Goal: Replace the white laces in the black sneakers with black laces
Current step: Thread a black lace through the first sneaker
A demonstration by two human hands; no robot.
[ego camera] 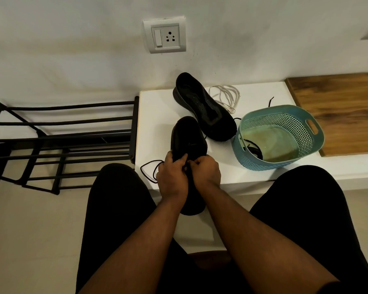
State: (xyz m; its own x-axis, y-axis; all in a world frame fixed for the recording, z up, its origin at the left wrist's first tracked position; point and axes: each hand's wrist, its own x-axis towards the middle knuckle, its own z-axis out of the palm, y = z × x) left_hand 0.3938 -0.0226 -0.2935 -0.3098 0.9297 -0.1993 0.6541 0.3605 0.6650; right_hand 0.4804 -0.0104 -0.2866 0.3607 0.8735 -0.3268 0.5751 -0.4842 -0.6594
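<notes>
A black sneaker (188, 136) stands at the front edge of the white bench (153, 115), its heel end hanging over the edge toward me. My left hand (172, 179) grips its left side, fingers curled on the upper. My right hand (205, 170) pinches a black lace (150, 169) at the eyelets; a loop of that lace trails to the left on the bench. The second black sneaker (202, 107) lies unlaced farther back. A pile of white laces (225, 96) rests behind it.
A teal perforated basket (285, 122) sits right of the shoes with a black lace (252, 148) inside. A wooden board (338, 107) lies at far right. A black metal shoe rack (62, 143) stands left of the bench. My knees flank the bench.
</notes>
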